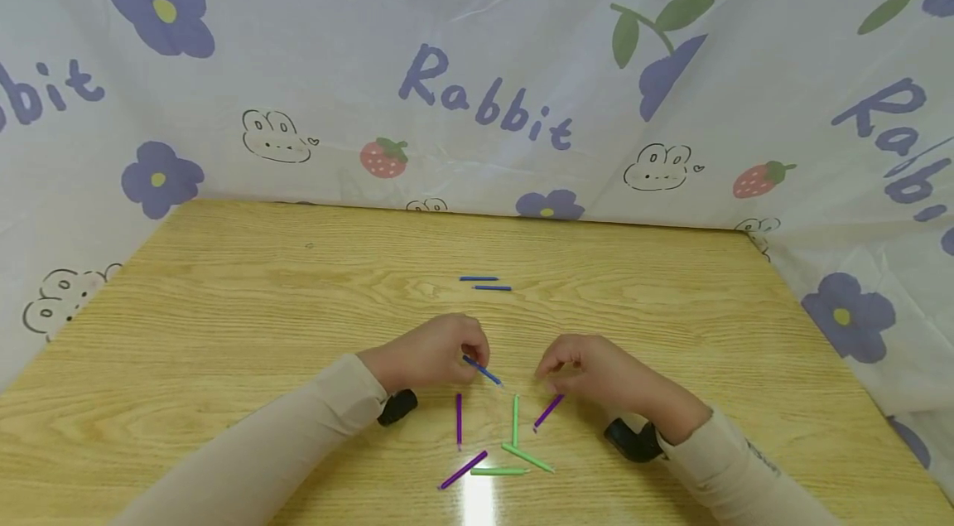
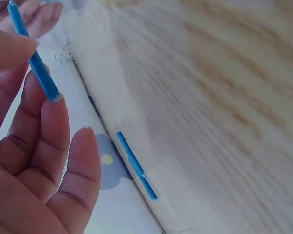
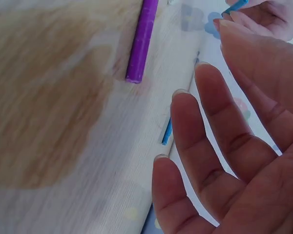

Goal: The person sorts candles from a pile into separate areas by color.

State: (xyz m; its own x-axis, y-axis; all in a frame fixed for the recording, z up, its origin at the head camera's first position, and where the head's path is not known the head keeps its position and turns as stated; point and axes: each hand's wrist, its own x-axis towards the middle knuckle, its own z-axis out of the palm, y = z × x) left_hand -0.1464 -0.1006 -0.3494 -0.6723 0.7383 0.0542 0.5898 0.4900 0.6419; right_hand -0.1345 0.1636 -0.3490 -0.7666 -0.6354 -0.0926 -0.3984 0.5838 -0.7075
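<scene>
Left hand (image 1: pixel 440 350): thumb and fingertips closed in a pinch on one blue candle (image 1: pixel 483 371), which was held slantwise, its pale tip (image 1: pixel 502 385) near the far end of an upright-lying green candle (image 1: pixel 516 420). Height above the table (image 1: pixel 224 302): could not be told.

Right hand (image 1: pixel 596 369): fingers parted and gripping nothing, beside a slanting purple candle (image 1: pixel 548 412); the right wrist view showed that candle apart from the fingertips.

Other candles, on the table: a second purple candle (image 1: pixel 459 420), below the left hand; a third purple candle (image 1: pixel 464 470), slanted, nearest the person; a slanting green candle (image 1: pixel 527 457); a crosswise green candle (image 1: pixel 499 471); and, farther back, a pair of blue candles (image 1: pixel 485 283), side by side.

Handling notes, by judgement: a light pinch around mid-length suited so slender a piece, since squeezing might have snapped it. Turning was best done clear of the green candle's end, then lowering it flat and parting the fingers gently, lest it roll. The right hand, being free, could have steadied the lower end, provided its fingers cleared the purple candle beside it.
</scene>
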